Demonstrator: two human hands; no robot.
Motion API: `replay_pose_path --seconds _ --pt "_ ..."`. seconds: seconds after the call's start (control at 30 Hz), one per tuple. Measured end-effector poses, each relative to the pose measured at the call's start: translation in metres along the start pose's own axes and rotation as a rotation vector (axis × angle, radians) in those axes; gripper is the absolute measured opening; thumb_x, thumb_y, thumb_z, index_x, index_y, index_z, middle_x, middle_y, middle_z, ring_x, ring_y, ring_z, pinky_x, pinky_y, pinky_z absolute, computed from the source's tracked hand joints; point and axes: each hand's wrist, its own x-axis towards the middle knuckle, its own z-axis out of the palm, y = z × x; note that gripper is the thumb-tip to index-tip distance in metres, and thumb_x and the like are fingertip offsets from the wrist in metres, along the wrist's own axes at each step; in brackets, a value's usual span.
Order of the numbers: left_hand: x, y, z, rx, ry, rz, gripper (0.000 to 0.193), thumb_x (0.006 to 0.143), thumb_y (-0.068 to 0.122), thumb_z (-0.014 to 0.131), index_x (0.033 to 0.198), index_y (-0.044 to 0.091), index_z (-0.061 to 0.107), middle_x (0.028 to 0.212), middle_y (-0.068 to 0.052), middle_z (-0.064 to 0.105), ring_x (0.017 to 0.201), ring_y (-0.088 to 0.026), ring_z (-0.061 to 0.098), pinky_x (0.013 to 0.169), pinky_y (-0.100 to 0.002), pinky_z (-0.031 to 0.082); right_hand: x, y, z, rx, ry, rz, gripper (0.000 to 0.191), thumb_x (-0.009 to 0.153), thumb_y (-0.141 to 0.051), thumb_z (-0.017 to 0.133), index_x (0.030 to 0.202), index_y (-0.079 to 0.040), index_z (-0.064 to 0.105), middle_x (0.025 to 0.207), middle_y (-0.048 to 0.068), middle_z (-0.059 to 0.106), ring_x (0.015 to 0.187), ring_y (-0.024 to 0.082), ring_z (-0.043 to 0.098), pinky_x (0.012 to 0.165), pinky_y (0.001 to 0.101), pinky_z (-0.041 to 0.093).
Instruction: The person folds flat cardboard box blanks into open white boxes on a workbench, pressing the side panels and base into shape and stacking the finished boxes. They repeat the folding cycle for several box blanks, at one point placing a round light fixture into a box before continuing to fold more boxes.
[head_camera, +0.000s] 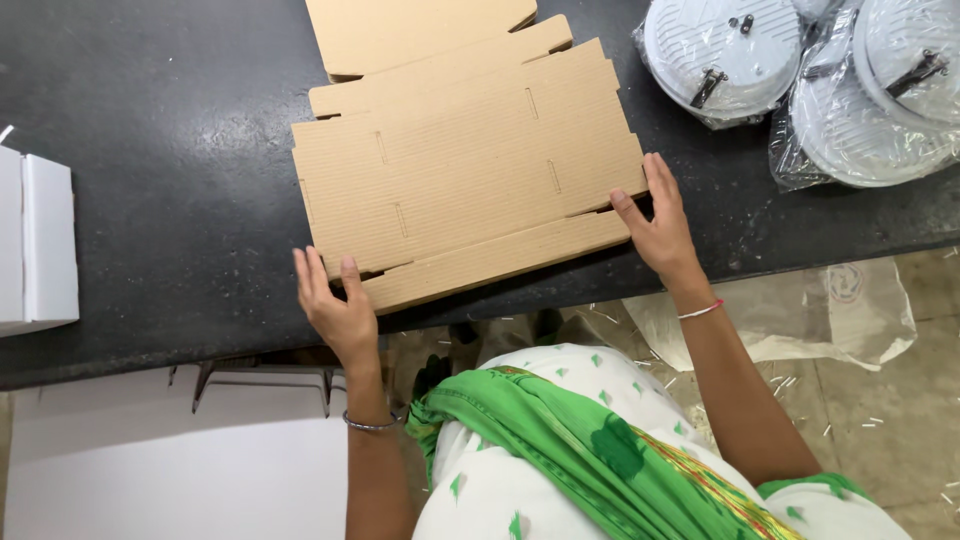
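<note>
A flat, unfolded brown corrugated cardboard box blank lies on the dark stone counter. My left hand rests at its near left corner, fingers together and thumb touching the lower flap. At the blank's right edge my right hand has its thumb tucked at the slit between the side flap and the near flap. More brown cardboard blanks lie beneath and beyond it.
White round ribbed discs in clear plastic bags sit at the counter's far right. A white box stands at the left edge. White sheets lie below the counter, and a plastic bag with scraps lies on the floor.
</note>
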Motion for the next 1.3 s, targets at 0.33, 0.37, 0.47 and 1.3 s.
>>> replay_pose_path --seconds 0.33,0.37,0.47,1.3 --pt "0.014 0.012 -0.016 -1.373 -0.111 -0.590 0.050 0.094 0.010 0.069 0.139 0.005 0.046 0.130 -0.016 0.062 0.117 -0.026 0.063 0.105 -0.045 0.050 0.010 -0.041 -0.042 1.296 -0.080 0.282 0.042 0.105 -0.017 0.064 0.144 -0.004 0.051 0.139 0.010 0.061 0.129 0.022 0.059 0.114 0.0392 0.050" --pt "0.010 0.010 -0.012 -1.476 -0.205 -0.675 0.048 0.094 0.008 0.069 0.138 0.001 0.050 0.130 -0.014 0.063 0.116 -0.025 0.063 0.104 -0.044 0.049 0.010 -0.039 -0.038 1.376 -0.126 0.364 0.042 0.103 -0.016 0.062 0.142 -0.004 0.053 0.138 0.009 0.063 0.127 0.021 0.061 0.111 0.0381 0.051" --pt "0.004 0.004 0.007 -1.463 -0.342 -0.847 0.043 0.092 0.007 0.069 0.132 -0.001 0.057 0.127 -0.010 0.066 0.116 -0.021 0.064 0.104 -0.040 0.049 0.020 -0.022 -0.014 1.333 -0.151 0.523 0.039 0.098 -0.012 0.061 0.137 -0.008 0.056 0.131 0.005 0.066 0.121 0.017 0.064 0.105 0.0362 0.053" --pt "-0.050 0.104 0.086 0.343 -0.544 0.335 0.084 0.100 0.047 0.040 0.158 -0.008 0.015 0.169 -0.023 0.006 0.157 -0.030 0.004 0.125 -0.052 0.004 -0.016 -0.091 0.132 -0.545 -0.334 -0.266 0.083 0.099 -0.054 0.056 0.158 -0.002 0.031 0.167 0.022 0.014 0.155 0.036 0.014 0.119 0.0537 0.014"
